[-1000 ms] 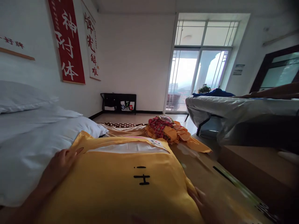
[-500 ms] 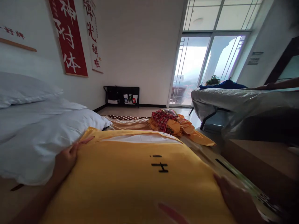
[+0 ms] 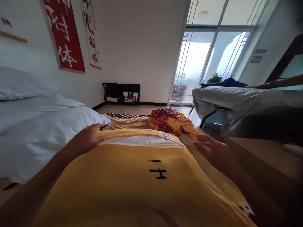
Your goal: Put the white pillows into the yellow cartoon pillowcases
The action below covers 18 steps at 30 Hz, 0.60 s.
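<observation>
A big yellow pillowcase with a pillow inside (image 3: 142, 179) lies across the bed in front of me; white pillow shows at its open far end. My left hand (image 3: 86, 138) grips the far left corner of that opening, fingers curled over the yellow cloth. Blurred by motion, my right hand (image 3: 210, 148) reaches toward the far right corner, fingers stretched out and holding nothing.
White pillows (image 3: 42, 132) are stacked at my left. A heap of red plaid and orange cloth (image 3: 170, 123) lies further down the bed. At the right stands a covered table (image 3: 236, 101) with another person's arm (image 3: 276, 83) on it. A wooden bed edge (image 3: 260, 164) runs along the right.
Both hands have moved from the pillow's sides up to its far open end; the left now grips the corner, the right is still travelling.
</observation>
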Tool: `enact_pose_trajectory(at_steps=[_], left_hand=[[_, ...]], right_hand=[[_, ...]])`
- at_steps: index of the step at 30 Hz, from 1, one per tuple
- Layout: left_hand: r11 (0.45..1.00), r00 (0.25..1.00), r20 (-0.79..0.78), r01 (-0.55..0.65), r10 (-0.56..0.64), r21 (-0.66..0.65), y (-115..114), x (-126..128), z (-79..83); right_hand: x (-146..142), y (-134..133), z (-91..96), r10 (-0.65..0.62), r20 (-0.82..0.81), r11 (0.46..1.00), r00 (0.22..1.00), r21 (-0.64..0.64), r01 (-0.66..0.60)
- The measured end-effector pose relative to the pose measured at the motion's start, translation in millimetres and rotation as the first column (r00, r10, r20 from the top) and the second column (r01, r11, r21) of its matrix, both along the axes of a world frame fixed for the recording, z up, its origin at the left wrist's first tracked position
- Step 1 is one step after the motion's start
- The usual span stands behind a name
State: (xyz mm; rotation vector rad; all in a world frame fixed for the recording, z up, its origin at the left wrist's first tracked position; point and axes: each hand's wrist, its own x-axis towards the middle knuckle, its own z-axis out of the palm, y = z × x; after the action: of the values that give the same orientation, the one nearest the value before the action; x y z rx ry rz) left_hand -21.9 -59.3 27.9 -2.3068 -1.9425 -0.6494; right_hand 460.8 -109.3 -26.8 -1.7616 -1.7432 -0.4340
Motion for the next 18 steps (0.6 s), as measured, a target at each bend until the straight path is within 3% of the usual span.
enact_pose_trajectory(at_steps=[1,3,7,9,10,12,14,18], left_hand=[[0.999,0.999,0.006,0.035,-0.035,-0.011,11,14,4.3],[0.995,0.995,0.049,0.089,-0.087,-0.042,30,36,-6.0],[0.969,0.987,0.073,0.153,-0.141,-0.195,51,48,-80.9],[0.976,0.987,0.078,0.15,-0.139,-0.16,53,45,-113.3],[0.98,0.987,0.081,0.15,-0.14,-0.134,53,42,-122.0],[0.98,0.986,0.064,0.159,-0.153,-0.116,52,37,-124.3],[0.982,0.992,0.001,0.122,-0.123,-0.142,50,33,-115.3],[0.98,0.992,-0.11,-0.082,0.063,-0.183,43,18,-103.3]], right_hand=[[-21,19,6.5,0.06,-0.097,0.998,0.993,0.01,-0.06],[-59,50,-6.6,0.137,-0.225,0.99,0.965,0.056,-0.128],[-101,73,-86.3,0.18,-0.185,0.975,0.966,-0.097,-0.2],[-101,71,-112.6,0.194,-0.166,0.971,0.967,-0.106,-0.213],[-98,69,-118.1,0.199,-0.162,0.972,0.966,-0.096,-0.217],[-88,66,-118.0,0.207,-0.163,0.969,0.965,-0.103,-0.226],[-76,65,-113.4,0.179,-0.19,0.966,0.965,-0.15,-0.209],[-60,61,-113.5,0.033,-0.223,0.969,0.974,-0.231,-0.085]])
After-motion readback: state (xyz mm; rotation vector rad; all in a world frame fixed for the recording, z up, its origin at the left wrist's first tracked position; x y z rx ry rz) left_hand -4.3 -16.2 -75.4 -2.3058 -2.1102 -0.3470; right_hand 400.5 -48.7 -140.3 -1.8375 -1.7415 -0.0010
